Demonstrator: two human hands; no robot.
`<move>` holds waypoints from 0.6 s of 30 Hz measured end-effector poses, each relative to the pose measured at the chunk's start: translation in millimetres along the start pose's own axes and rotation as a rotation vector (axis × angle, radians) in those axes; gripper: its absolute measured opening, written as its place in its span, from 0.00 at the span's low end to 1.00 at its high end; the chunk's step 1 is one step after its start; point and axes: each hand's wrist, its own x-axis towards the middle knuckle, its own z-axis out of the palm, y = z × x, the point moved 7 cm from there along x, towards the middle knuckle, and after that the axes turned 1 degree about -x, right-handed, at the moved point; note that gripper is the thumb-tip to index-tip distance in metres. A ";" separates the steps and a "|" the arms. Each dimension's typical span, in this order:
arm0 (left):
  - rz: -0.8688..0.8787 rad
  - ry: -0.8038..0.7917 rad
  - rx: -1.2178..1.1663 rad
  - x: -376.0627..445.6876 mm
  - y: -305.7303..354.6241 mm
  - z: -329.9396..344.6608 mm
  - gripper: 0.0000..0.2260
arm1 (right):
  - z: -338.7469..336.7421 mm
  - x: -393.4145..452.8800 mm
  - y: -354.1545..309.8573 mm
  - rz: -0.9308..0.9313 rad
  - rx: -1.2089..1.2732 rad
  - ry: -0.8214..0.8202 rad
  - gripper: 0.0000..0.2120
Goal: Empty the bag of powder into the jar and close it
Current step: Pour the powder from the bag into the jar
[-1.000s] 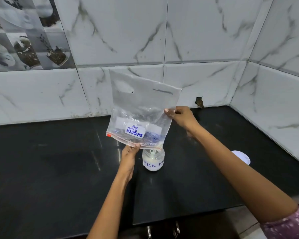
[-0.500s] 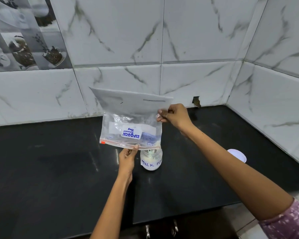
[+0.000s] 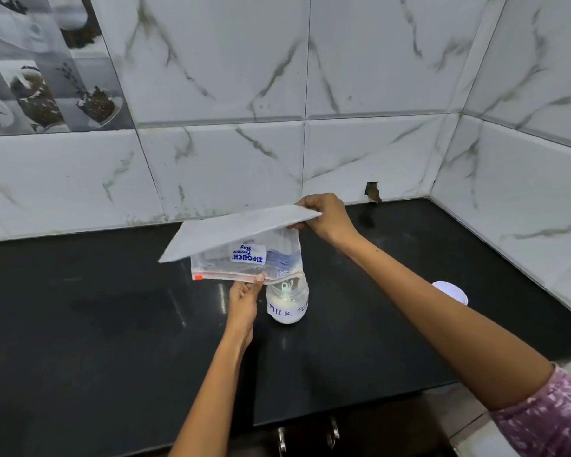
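A clear zip bag (image 3: 238, 240) hangs upside down over a small open jar (image 3: 287, 303) on the black counter. The jar holds white powder and bears the handwritten words MILK POW. The bag's zip edge rests at the jar's mouth, and its upper half is folded forward and lies almost flat. My left hand (image 3: 244, 296) pinches the zip edge just left of the jar. My right hand (image 3: 327, 216) grips the bag's raised far corner, behind and above the jar. A white lid (image 3: 450, 291) lies flat on the counter to the right.
The black counter (image 3: 96, 324) sits in a corner of marble-tiled walls, one behind (image 3: 231, 127) and one on the right. A small hole (image 3: 372, 192) shows in the back wall at counter level. Cabinet handles (image 3: 307, 435) sit below the front edge.
The bag's raised upper half has folded forward and down, from standing upright to almost flat. My right hand has tipped over with it. My left hand and the jar have stayed put.
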 end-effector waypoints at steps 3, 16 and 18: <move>0.000 -0.015 0.000 0.2 0.1 1.4 0.14 | 3.1 2.4 -2.2 0.016 0.007 -0.025 0.06; -0.018 0.069 -0.043 2.6 -2.7 -10.5 0.15 | -5.7 9.6 14.8 0.099 0.063 0.030 0.13; -0.018 0.085 -0.040 2.1 -4.4 -11.8 0.14 | -6.7 8.8 14.2 0.089 0.052 0.043 0.14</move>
